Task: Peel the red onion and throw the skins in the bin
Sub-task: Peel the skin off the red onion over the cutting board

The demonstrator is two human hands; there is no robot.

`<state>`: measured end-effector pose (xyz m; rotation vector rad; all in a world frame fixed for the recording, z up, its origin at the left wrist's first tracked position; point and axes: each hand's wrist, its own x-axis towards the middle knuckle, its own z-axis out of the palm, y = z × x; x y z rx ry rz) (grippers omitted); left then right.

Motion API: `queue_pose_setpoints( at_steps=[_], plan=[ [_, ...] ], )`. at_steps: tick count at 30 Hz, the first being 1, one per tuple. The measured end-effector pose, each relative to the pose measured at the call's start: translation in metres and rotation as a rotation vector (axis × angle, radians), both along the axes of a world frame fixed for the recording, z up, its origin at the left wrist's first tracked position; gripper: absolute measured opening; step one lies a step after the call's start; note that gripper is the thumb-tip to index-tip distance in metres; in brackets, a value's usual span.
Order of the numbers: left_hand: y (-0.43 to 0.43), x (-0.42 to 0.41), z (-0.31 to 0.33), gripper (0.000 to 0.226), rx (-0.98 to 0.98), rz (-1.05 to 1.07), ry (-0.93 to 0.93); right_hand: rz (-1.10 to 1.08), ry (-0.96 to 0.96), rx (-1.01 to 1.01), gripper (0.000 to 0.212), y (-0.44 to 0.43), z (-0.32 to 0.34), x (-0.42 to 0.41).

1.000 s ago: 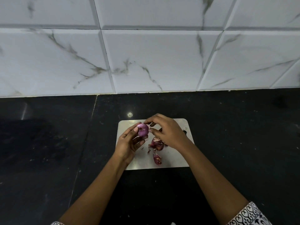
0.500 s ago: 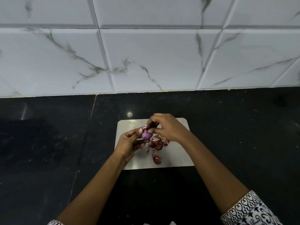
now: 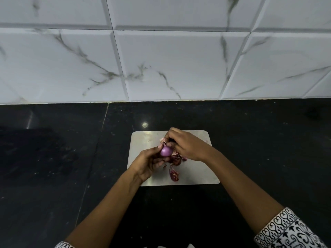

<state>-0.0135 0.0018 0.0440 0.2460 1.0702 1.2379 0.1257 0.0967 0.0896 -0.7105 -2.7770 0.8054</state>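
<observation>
Red onion [image 3: 166, 151], glossy purple, nearly bare, in left grip [image 3: 147, 162]; right grip [image 3: 188, 145] tight on loose skin [image 3: 162, 139].

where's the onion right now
In the head view the onion is near the middle, held in the left hand over the cutting board; the right hand pinches its top, and peeled skins lie on the board right of it.

We note a wall [image 3: 170, 65] of large white bevelled tiles, veined grey, meeting a glossy black stone counter [image 3: 259, 140]. A pale seam [image 3: 98, 138] runs down the counter's left part. A small bright light reflection [image 3: 145, 124] sits near its middle.
</observation>
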Motion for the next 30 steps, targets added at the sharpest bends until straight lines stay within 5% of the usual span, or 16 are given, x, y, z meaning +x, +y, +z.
queue_pose_setpoints(
  at_steps=[13,16,21,30],
  plan=[
    [-0.001,0.001,-0.007,0.028,-0.03,0.188,-0.309,-0.064,0.183,-0.136,0.007,-0.013,-0.013,0.01],
    [0.001,-0.01,-0.004,0.026,0.0,0.179,-0.259,-0.06,0.157,-0.121,0.007,-0.023,-0.023,0.012],
    [0.003,-0.016,0.006,0.028,0.042,0.107,-0.213,-0.376,0.374,-0.179,0.011,-0.022,-0.035,0.012],
    [0.002,-0.018,0.003,0.043,0.083,0.025,-0.145,-0.357,0.127,-0.032,0.019,-0.013,-0.021,0.01]
  ],
)
